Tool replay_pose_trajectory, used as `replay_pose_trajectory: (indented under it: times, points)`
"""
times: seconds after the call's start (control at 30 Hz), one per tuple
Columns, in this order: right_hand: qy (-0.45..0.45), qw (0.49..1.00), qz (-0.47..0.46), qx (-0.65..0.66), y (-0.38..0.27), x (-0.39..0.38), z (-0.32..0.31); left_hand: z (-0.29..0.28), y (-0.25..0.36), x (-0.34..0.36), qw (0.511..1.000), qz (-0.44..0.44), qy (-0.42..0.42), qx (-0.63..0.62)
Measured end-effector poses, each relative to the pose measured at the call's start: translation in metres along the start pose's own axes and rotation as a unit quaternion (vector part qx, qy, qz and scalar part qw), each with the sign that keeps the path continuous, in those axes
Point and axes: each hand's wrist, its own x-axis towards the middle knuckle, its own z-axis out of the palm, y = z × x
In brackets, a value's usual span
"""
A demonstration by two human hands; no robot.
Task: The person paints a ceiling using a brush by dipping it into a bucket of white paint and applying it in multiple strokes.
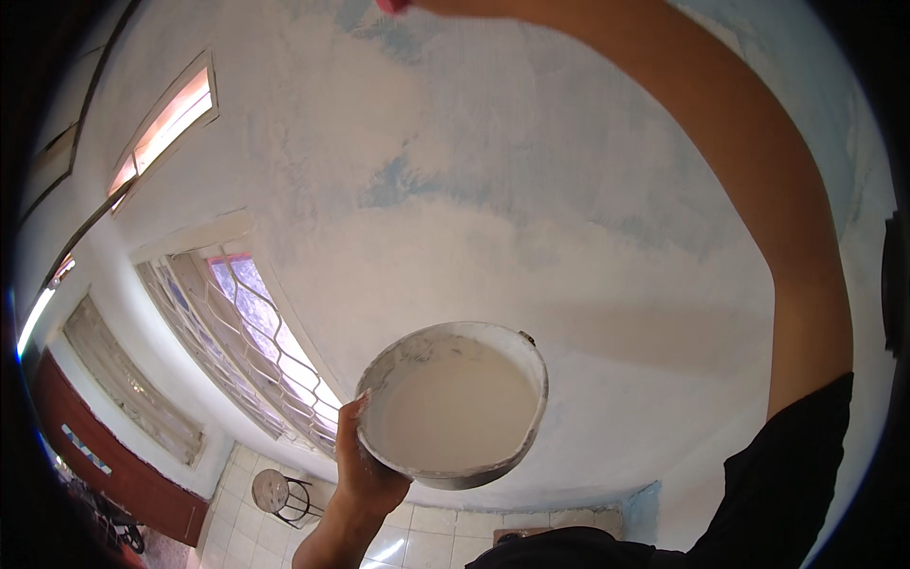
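Observation:
A round metal pot (538,408), smeared with white, is held up in front of me at the lower middle. Its inside holds a milky white liquid (464,408) that looks like thin paint. My left hand (365,469) grips the pot's left side, thumb up at the rim and the other fingers hidden underneath. My right arm (720,152) is raised high in an arc and reaches across the top of the view. Only a sliver of my right hand (422,6) shows at the upper edge, next to a small pink thing (391,5). Its fingers are cut off.
The wall (455,247) ahead has patchy white over light blue. On the left are a barred window (275,322), a small upper window (175,119), a dark cable (90,223) and a red-brown door (114,455). A round stool (272,490) stands on the tiled floor (237,522).

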Motion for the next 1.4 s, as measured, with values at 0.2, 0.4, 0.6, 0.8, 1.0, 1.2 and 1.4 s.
replay_pose_trajectory:
  times: [0.2, 0.4, 0.6, 0.8, 1.0, 1.2, 1.4]
  points:
    - [-0.146, 0.981, -0.07, 0.111, -0.077, -0.059, 0.038, 0.0, 0.003, 0.002, 1.0, 0.001, 0.006, -0.005]
    - [-0.08, 0.966, -0.204, 0.135, -0.118, -0.091, 0.008, -0.004, 0.005, 0.005, 1.0, -0.005, 0.002, 0.008]
    - [-0.092, 0.93, -0.018, 0.355, -0.053, -0.075, -0.003, 0.0, 0.003, 0.007, 1.0, -0.02, 0.005, 0.002]
    - [-0.145, 0.881, 0.155, 0.424, 0.031, -0.05, -0.028, 0.0, 0.005, 0.007, 1.0, -0.02, 0.003, 0.002]
    - [-0.025, 0.97, 0.141, 0.194, 0.078, -0.035, -0.052, 0.004, 0.001, 0.013, 0.999, -0.053, 0.001, -0.007]
    - [-0.016, 0.998, -0.038, -0.053, 0.071, -0.045, -0.034, 0.007, -0.002, 0.014, 0.998, -0.052, -0.026, -0.019]
    - [-0.111, 0.987, -0.115, -0.029, -0.017, -0.111, 0.0, 0.007, -0.007, 0.022, 0.987, -0.11, -0.008, -0.118]
